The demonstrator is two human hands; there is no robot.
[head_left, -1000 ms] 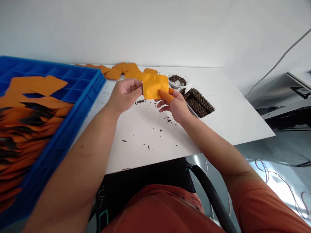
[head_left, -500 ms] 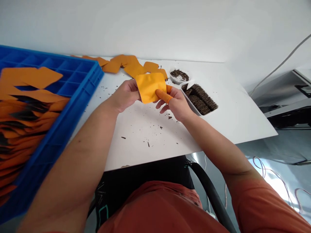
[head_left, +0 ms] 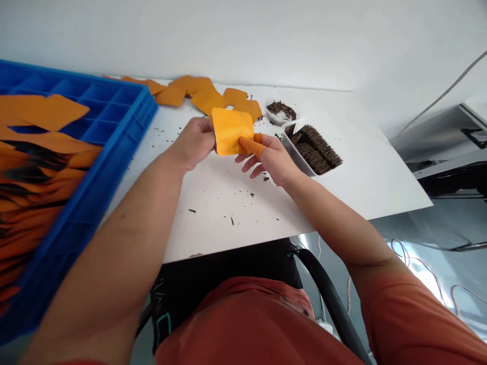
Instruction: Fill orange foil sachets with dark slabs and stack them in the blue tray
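A small orange pouch (head_left: 230, 129), flat and squarish with rounded corners, is held up above the white table between both hands. My left hand (head_left: 198, 139) pinches its left edge, fingers partly hidden behind it. My right hand (head_left: 268, 154) grips the right side, with an orange finger cot on the thumb pressed on the front and another on a finger behind; the other fingers stick out loosely. Just right of that hand stands a clear plastic tub (head_left: 294, 154) with rows of thin dark brown strips (head_left: 317, 152). Whether anything is inside the pouch is hidden.
A blue compartment crate (head_left: 125, 132) on the left holds many orange pouches (head_left: 41, 187). More orange pouches (head_left: 205, 96) lie along the wall. A round dish (head_left: 281, 111) contains dark fragments. Crumbs are scattered on the table (head_left: 220, 233). A chair armrest (head_left: 331, 299) is below.
The pouch has turned slightly and sits a little further left in view, still in both hands. The whole view has shifted slightly.
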